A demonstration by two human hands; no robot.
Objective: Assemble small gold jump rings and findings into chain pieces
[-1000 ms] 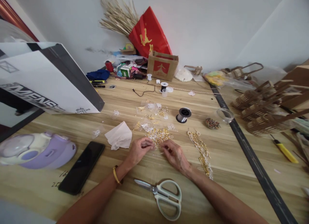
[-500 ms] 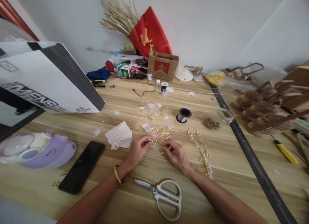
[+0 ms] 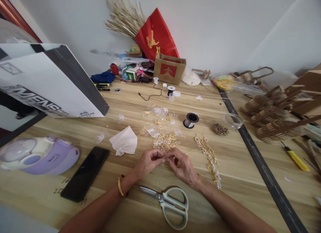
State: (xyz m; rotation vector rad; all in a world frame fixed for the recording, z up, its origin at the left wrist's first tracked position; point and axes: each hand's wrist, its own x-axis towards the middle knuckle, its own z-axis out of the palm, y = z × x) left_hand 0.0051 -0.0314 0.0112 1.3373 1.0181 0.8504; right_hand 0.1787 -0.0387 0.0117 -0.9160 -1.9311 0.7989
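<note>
Change vs half a second ago: hands are together now. Left hand (image 3: 151, 161) and right hand (image 3: 182, 166) meet at the fingertips, just on the near side of the pile of gold and silver pieces (image 3: 164, 141). Earlier there's a clear gap between them, with the left fingertips at the pile's left edge. Left is now lower and further in; right has closed toward it. More of the pile's left side shows as a result; the small rings at its near edge are now behind the fingers.

No shift seen in the scissors (image 3: 174, 203), the gold-and-silver strands (image 3: 209, 159) right of the pile, the wire spool (image 3: 191, 120) or the phone (image 3: 85, 172).

Grip: thumb and index on each hand bent toward each other, tips bunched at one spot. Something tiny may sit there; too small to make out. Can't tell if either pinch is clamped on a piece.

Hidden/cut off: contact point mostly covered by the fingers; right palm not visible. Both forearms run out at the bottom edge. Purple-and-cream item (image 3: 40, 156) clipped at left, woven baskets (image 3: 271, 115) at right. Individual pieces in the pile blur together, can't separate them.
</note>
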